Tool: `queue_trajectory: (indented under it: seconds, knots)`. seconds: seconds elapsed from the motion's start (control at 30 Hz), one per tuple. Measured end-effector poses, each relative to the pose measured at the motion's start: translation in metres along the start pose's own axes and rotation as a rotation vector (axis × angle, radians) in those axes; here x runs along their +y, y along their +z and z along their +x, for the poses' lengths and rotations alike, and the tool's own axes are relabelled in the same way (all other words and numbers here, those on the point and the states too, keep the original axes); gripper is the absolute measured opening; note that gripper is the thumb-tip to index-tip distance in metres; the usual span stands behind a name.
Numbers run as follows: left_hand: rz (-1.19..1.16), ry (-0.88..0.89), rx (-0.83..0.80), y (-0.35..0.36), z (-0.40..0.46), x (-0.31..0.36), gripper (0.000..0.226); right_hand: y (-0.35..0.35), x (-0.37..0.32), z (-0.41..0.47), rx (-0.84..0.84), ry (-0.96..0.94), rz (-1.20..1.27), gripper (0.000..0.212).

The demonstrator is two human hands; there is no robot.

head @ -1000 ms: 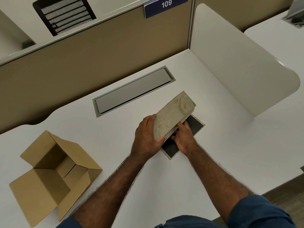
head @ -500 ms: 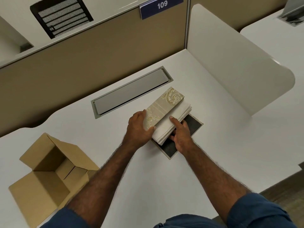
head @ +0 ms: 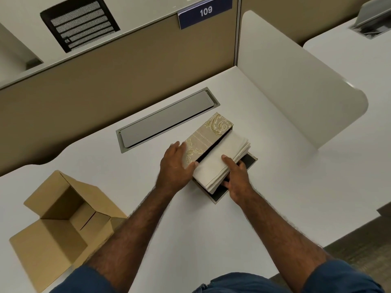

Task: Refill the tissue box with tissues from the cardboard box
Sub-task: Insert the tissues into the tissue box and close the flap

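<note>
A beige tissue box [head: 208, 136] with gold scroll patterns lies on its side on the white desk, its open side turned toward me. My left hand [head: 175, 166] grips its near-left end. A thick stack of white tissues [head: 222, 161] sits partly inside the box, and my right hand [head: 237, 176] pinches the stack's near edge, thumb on top and fingers beneath. Under the stack lies the box's dark flat panel [head: 249, 160]. The brown cardboard box [head: 63, 225] stands open at the desk's near left, with nothing visible inside.
A long grey cable hatch [head: 167, 119] is set into the desk just behind the tissue box. A tan partition wall [head: 116, 77] rises at the back and a white divider panel [head: 296, 85] on the right. The desk's front edge [head: 317, 248] runs at lower right.
The tissue box has turned from its pale side up to its patterned side up and shifted left. The white tissue stack has come into view, and my right hand now holds it.
</note>
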State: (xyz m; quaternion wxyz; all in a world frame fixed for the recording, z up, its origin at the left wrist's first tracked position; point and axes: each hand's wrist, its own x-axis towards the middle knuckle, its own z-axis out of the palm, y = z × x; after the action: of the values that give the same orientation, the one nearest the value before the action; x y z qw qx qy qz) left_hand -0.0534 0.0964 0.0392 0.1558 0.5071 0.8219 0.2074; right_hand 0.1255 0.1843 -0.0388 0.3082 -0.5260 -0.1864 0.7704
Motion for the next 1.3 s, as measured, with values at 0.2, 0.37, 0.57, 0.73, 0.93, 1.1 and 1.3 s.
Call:
queue_trajectory:
  seconds: [0.2,0.37,0.57,0.73,0.93,1.1,1.3]
  knots:
    - [0.153,0.338,0.268,0.015,-0.028,0.019,0.054,-0.007,-0.002,-0.009,0.017,0.022,-0.006,0.061]
    - [0.161,0.458,0.125,0.039,-0.056,0.027,0.049,-0.008,-0.001,-0.013,0.022,0.011,-0.020,0.066]
    - [0.226,0.373,-0.074,0.051,-0.069,0.022,0.059,-0.011,0.000,-0.015,0.037,0.016,-0.029,0.070]
    - [0.251,0.338,-0.093,0.053,-0.069,0.020,0.061,-0.008,-0.004,-0.018,0.024,0.035,-0.051,0.069]
    - [0.239,0.267,-0.112,0.056,-0.065,0.022,0.058,-0.007,-0.007,-0.016,0.031,0.027,-0.119,0.070]
    - [0.251,0.263,-0.097,0.057,-0.066,0.024,0.057,-0.009,-0.010,-0.014,0.059,0.020,-0.164,0.075]
    - [0.283,0.253,-0.075,0.060,-0.069,0.029,0.057,-0.012,-0.014,-0.018,0.083,-0.005,-0.184,0.068]
